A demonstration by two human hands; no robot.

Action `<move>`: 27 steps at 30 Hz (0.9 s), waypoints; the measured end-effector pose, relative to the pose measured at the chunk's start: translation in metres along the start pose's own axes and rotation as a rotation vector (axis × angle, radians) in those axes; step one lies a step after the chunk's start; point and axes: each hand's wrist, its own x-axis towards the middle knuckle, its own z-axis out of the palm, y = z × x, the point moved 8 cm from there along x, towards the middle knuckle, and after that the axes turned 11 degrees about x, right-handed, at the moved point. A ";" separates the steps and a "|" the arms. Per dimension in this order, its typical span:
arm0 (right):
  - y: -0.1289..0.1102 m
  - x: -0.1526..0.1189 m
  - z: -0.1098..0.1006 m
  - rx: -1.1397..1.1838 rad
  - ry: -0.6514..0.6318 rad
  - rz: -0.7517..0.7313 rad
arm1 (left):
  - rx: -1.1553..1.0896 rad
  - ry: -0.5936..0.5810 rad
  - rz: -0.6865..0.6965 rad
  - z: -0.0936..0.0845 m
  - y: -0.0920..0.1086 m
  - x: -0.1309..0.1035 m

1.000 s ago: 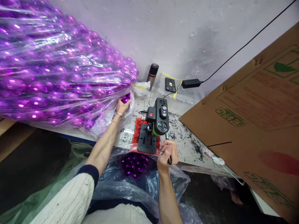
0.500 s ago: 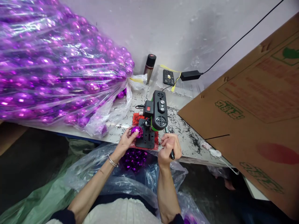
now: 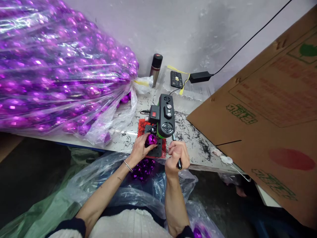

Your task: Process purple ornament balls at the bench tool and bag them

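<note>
A shiny purple ball ornament (image 3: 151, 139) is gripped by the fingers of my left hand (image 3: 140, 149), over the black base plate of a small bench drill press (image 3: 167, 114). The ball sits close beside the green-trimmed head of the machine; where the tool tip meets it is hidden. My right hand (image 3: 177, 154) is wrapped in a fist around the black-ended lever handle (image 3: 179, 164) on the machine's right side. A red mat (image 3: 142, 126) lies under the base. Below the table edge, more purple balls (image 3: 143, 169) lie in an open clear plastic bag (image 3: 109, 172) at my lap.
A big tied plastic bag of purple balls (image 3: 61, 72) fills the left. Behind the machine stand a dark bottle (image 3: 156, 70), a phone (image 3: 176, 79) and a black power adapter (image 3: 199, 77). A large cardboard box (image 3: 260, 109) leans in at right. Black shavings (image 3: 204, 145) litter the table.
My left hand has carried the purple ball rightward, from the base plate's left edge to beside the machine's head. My right hand stays on the lever handle.
</note>
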 end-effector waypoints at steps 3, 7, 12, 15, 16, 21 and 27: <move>-0.001 0.000 0.001 -0.021 -0.025 -0.003 | 0.052 0.033 0.044 0.000 0.007 0.000; -0.001 -0.001 0.000 -0.023 -0.041 -0.001 | 0.063 0.073 0.002 0.003 0.007 -0.002; 0.001 -0.002 0.000 0.001 -0.032 0.020 | -0.052 0.023 -0.105 0.005 -0.008 0.001; 0.000 -0.002 -0.001 0.001 -0.020 0.011 | -0.155 -0.060 -0.135 0.004 -0.013 0.000; -0.001 -0.002 -0.001 -0.003 -0.018 0.005 | -0.199 -0.087 -0.155 0.004 -0.015 0.000; -0.001 -0.002 0.001 -0.049 -0.030 0.012 | -0.511 -0.182 -0.307 -0.001 -0.029 -0.002; -0.001 -0.004 0.001 -0.020 -0.015 -0.004 | -0.582 -0.284 -0.352 0.002 -0.032 -0.003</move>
